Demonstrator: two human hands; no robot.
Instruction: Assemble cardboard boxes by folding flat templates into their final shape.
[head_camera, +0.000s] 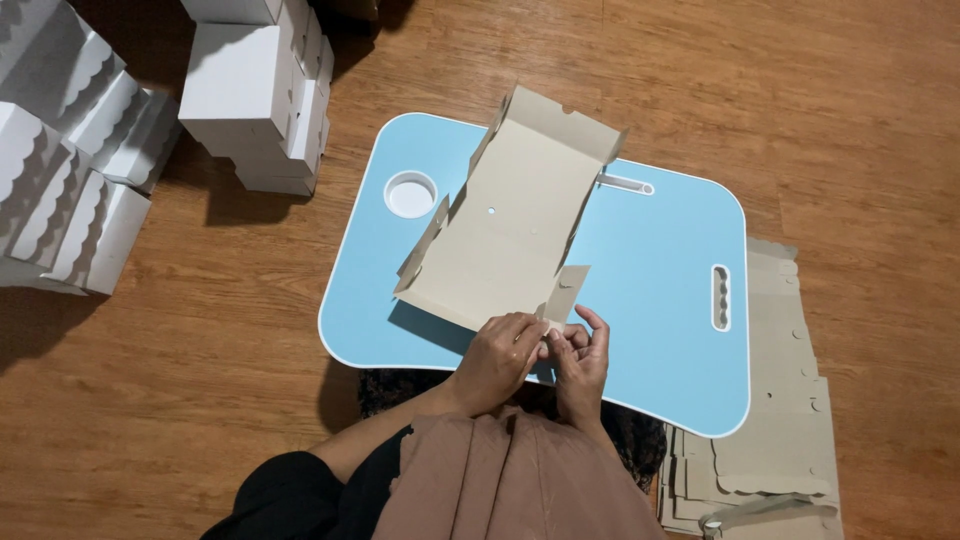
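On the wooden floor (200, 330) at far left stands a cluster of white boxes with scalloped lids (60, 150); their number cannot be told for sure. Beside them is a second stack of plain white boxes (255, 90), about four or five. One light-blue worktop (660, 270) lies in the middle, with one round cup hole (411, 194) and two slots. On it rests one brown card blank (510, 220), sides partly folded up. The left hand (497, 358) and right hand (582, 362), both curled, pinch the blank's near corner flap together. At right a pile of flat brown blanks (780, 440) lies on the floor, uncountable.
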